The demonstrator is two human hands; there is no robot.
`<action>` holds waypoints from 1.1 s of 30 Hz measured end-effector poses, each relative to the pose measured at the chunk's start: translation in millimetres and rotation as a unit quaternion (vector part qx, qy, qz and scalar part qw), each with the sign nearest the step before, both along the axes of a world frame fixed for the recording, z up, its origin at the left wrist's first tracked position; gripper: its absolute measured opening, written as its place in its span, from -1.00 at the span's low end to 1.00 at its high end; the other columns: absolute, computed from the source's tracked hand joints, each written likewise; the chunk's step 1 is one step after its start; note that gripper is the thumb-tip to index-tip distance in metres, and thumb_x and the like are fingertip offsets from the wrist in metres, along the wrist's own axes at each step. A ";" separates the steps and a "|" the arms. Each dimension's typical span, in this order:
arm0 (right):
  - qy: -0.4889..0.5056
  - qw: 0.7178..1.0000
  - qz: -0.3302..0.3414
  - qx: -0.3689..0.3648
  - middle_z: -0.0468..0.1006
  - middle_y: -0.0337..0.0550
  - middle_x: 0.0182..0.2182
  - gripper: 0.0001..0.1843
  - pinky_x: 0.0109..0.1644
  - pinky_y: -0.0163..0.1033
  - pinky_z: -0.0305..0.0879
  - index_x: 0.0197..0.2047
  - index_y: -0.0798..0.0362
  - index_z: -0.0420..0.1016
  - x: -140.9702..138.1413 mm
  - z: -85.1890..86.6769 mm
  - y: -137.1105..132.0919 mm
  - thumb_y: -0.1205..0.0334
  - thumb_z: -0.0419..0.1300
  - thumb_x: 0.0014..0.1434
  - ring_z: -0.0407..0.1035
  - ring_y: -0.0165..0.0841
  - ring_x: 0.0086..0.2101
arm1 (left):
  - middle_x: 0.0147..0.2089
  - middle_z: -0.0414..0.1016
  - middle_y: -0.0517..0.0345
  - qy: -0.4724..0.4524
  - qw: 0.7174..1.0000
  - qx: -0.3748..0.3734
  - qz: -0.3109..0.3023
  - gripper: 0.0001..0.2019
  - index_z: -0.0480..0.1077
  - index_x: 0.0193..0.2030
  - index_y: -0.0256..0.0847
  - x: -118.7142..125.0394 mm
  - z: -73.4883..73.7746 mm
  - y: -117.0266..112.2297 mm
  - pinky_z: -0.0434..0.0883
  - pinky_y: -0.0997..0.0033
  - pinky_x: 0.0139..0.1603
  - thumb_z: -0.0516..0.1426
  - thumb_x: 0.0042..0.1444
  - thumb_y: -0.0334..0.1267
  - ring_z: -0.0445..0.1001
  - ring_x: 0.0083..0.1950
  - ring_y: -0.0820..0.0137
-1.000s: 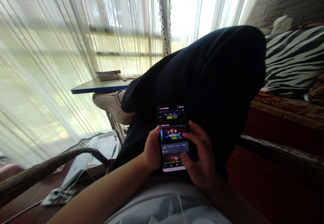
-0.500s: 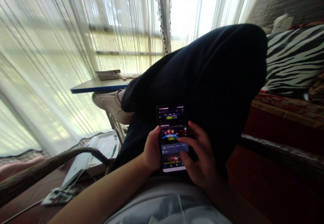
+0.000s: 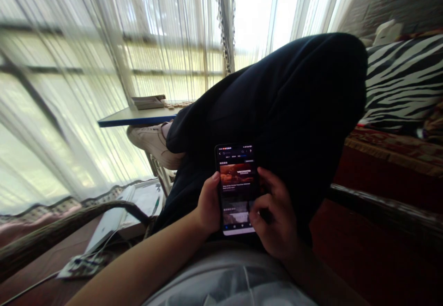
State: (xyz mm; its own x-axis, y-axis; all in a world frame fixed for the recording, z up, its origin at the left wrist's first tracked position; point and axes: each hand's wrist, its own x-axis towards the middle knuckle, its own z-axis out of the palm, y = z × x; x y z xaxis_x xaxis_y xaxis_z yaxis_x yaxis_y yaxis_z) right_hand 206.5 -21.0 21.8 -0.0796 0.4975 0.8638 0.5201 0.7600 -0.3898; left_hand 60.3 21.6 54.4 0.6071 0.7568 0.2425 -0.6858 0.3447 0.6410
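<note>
A smartphone (image 3: 237, 195) with a lit dark screen rests upright over my lap. On the screen is a list of picture banners, an orange-red one above a greyish one. My left hand (image 3: 209, 204) is closed around the phone's left edge, its thumb along the side. At the lower right edge, my right hand (image 3: 277, 218) is closed, with index finger and thumb bent close together beside the screen. Another of its fingers reaches the right edge higher up. How far its fingers go behind the phone is hidden.
My raised, dark-trousered leg (image 3: 277, 84) spans the middle. A blue-edged table (image 3: 119, 117) stands above a light shoe (image 3: 147, 140). At left are a chair armrest (image 3: 86, 216), a power strip (image 3: 78, 267) with cables and a white box (image 3: 114, 218). A zebra-striped cushion (image 3: 404, 82) sits at right.
The screen now shows different banners. My right index finger and thumb have drawn back from over the screen to its right edge. My left hand keeps its hold.
</note>
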 end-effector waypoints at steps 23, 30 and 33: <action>-0.017 1.000 -0.008 0.011 0.06 -0.35 0.33 -0.91 0.29 -0.28 0.08 -0.27 -0.02 0.42 -0.2 1.9 0.8 0.36 0.15 0.18 0.14 -0.34 0.22 | -0.19 0.60 0.00 0.006 0.999 0.027 0.017 -0.54 0.56 -0.15 -0.31 -0.3 2.2 0.6 0.38 0.14 0.13 0.25 0.00 0.08 0.50 0.05 0.01; -0.031 0.999 -0.024 0.011 0.06 -0.33 0.33 -0.84 0.27 -0.23 0.13 -0.16 -0.06 0.45 -1.5 0.6 1.8 0.34 0.15 0.19 0.12 -0.30 0.23 | -0.19 0.59 -0.03 0.006 0.999 0.001 -0.032 -0.49 0.52 -0.12 -0.31 -2.8 -7.2 5.0 0.42 0.10 0.06 0.24 -0.01 0.12 0.50 0.02 -0.01; -0.030 0.999 -0.024 0.011 0.06 -0.33 0.33 -0.87 0.26 -0.19 0.16 -0.20 -0.06 0.45 -0.9 0.0 1.9 0.34 0.16 0.18 0.14 -0.27 0.22 | -0.17 0.58 -0.04 0.007 0.999 0.004 -0.037 -0.47 0.51 -0.13 -0.30 -2.9 -11.5 6.6 0.43 0.07 0.03 0.21 -0.01 0.16 0.50 0.01 -0.04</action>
State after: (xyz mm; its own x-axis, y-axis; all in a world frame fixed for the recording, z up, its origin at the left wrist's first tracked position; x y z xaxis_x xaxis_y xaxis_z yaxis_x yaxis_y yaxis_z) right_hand 205.6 -19.1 21.8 -0.1087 0.4834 0.8686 0.5779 0.7417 -0.3404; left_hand 57.4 28.2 42.9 0.6653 0.7070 0.2397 -0.6491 0.3892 0.6537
